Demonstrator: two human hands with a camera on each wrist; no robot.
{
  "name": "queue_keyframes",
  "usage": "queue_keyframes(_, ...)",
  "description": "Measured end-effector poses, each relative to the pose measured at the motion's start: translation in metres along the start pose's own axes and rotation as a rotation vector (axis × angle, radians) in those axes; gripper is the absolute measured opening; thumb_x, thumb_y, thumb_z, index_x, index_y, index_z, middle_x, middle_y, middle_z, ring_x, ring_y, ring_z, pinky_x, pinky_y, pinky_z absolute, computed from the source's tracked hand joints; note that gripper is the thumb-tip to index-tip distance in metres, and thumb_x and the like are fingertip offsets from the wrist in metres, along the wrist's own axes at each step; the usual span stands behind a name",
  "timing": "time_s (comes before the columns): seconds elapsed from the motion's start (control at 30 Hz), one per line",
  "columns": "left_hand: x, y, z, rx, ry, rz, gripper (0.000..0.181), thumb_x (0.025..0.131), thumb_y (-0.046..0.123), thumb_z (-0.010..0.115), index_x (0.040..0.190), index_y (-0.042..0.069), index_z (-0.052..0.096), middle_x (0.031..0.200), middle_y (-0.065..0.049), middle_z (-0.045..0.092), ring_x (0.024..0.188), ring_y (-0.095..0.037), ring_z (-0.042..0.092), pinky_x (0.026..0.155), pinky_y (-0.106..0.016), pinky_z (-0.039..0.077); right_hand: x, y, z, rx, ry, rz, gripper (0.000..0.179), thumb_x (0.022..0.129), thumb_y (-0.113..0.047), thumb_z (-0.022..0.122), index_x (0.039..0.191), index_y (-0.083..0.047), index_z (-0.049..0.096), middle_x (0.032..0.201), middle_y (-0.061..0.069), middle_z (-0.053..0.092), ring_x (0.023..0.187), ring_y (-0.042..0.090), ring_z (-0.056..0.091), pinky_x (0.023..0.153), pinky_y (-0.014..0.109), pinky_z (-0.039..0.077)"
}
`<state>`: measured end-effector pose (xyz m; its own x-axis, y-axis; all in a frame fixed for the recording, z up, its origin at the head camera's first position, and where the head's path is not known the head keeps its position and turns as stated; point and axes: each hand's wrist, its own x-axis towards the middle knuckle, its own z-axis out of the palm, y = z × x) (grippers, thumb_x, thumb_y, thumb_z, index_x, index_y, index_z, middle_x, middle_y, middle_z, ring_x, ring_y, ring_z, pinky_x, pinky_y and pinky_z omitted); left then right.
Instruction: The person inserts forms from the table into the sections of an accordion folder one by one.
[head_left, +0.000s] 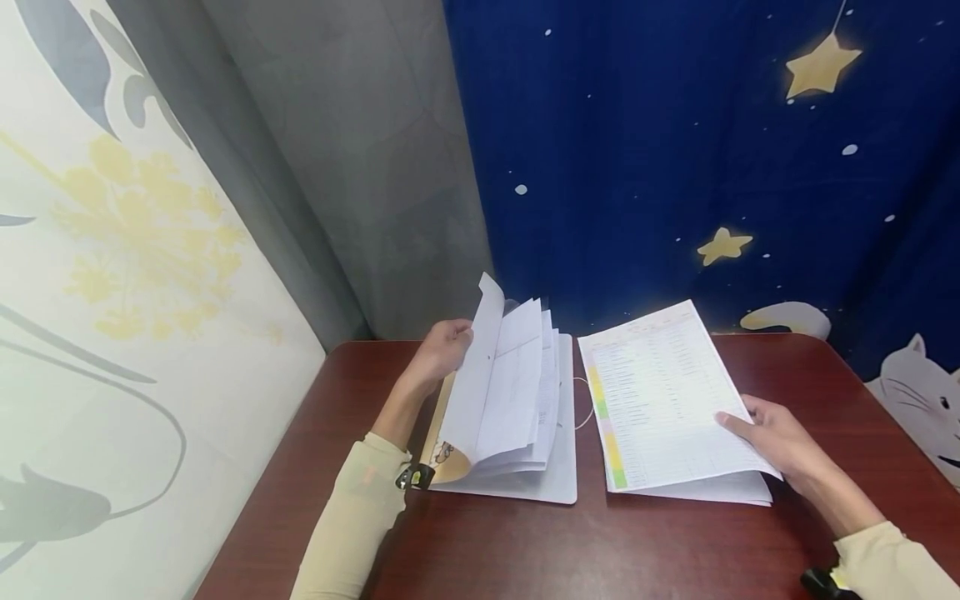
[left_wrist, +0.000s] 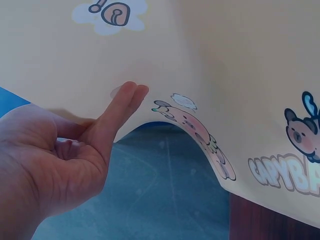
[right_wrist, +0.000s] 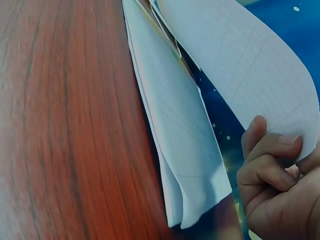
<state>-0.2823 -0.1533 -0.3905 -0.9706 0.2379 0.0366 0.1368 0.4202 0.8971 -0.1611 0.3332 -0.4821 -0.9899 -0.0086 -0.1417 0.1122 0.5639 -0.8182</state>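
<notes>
My left hand (head_left: 444, 346) pinches the raised left cover of a folder (head_left: 555, 483). In the left wrist view its fingers lie along the cover's cream outer face (left_wrist: 210, 65), printed with cartoon animals and letters; the thumb is hidden behind. Several loose white papers (head_left: 517, 367) stand fanned inside the folder. To the right, my right hand (head_left: 776, 437) pinches the lower right edge of a printed sheet (head_left: 660, 400) with a coloured strip down its left side. More sheets (right_wrist: 180, 115) hang below it, apart from the fingers in the right wrist view.
Both stacks are over a reddish-brown wooden table (head_left: 495, 550). A thin cord loop (head_left: 591, 412) sticks out at the folder's right edge. Behind the table hang a grey curtain (head_left: 360, 150) and a blue star-patterned curtain (head_left: 622, 167); a pale patterned one (head_left: 150, 275) is at left.
</notes>
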Motion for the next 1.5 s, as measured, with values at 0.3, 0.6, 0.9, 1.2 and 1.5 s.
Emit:
queue_keyframes(0.3, 0.0, 0.001, 0.002, 0.018, -0.006, -0.015, 0.046, 0.113, 0.02, 0.041, 0.15, -0.005, 0.052, 0.056, 0.005, 0.041, 0.046, -0.012, 0.036, 0.071, -0.034, 0.049, 0.003, -0.007, 0.011, 0.024, -0.043, 0.017, 0.07, 0.109, -0.037, 0.058, 0.155, 0.013, 0.038, 0.124, 0.025, 0.073, 0.088, 0.012, 0.072, 0.074, 0.026, 0.056)
queue_keyframes(0.6, 0.0, 0.002, 0.004, 0.016, -0.005, -0.011, 0.042, 0.113, 0.02, 0.041, 0.144, -0.003, 0.058, 0.059, 0.003, 0.044, 0.049, -0.014, 0.041, 0.064, -0.031, 0.047, 0.007, -0.011, 0.018, 0.072, -0.059, 0.024, 0.073, 0.108, -0.038, 0.059, 0.155, 0.014, 0.038, 0.13, 0.025, 0.07, 0.089, 0.008, 0.072, 0.076, 0.025, 0.057)
queue_keyframes(0.9, 0.0, 0.003, 0.003, 0.016, -0.002, -0.013, 0.041, 0.113, 0.02, 0.042, 0.142, -0.003, 0.06, 0.062, 0.001, 0.045, 0.052, -0.015, 0.042, 0.063, -0.032, 0.047, 0.004, -0.01, 0.006, 0.1, -0.058, 0.017, 0.071, 0.109, -0.036, 0.058, 0.157, 0.012, 0.035, 0.115, 0.015, 0.078, 0.085, 0.014, 0.076, 0.073, 0.03, 0.06)
queue_keyframes(1.2, -0.001, 0.003, 0.001, 0.032, -0.004, -0.024, 0.046, 0.113, 0.021, 0.042, 0.15, -0.004, 0.052, 0.061, 0.001, 0.044, 0.051, -0.015, 0.04, 0.07, -0.031, 0.047, 0.004, -0.011, 0.013, 0.112, -0.087, 0.04, 0.071, 0.108, -0.034, 0.059, 0.155, 0.014, 0.036, 0.111, 0.011, 0.078, 0.081, 0.015, 0.076, 0.071, 0.03, 0.06)
queue_keyframes(1.5, -0.003, 0.003, 0.0, 0.018, -0.004, -0.03, 0.045, 0.113, 0.019, 0.042, 0.149, -0.005, 0.052, 0.06, 0.002, 0.044, 0.049, -0.014, 0.038, 0.067, -0.032, 0.048, 0.004, -0.011, 0.011, 0.099, -0.085, 0.034, 0.07, 0.109, -0.034, 0.058, 0.155, 0.013, 0.037, 0.11, 0.01, 0.079, 0.081, 0.013, 0.074, 0.072, 0.029, 0.058)
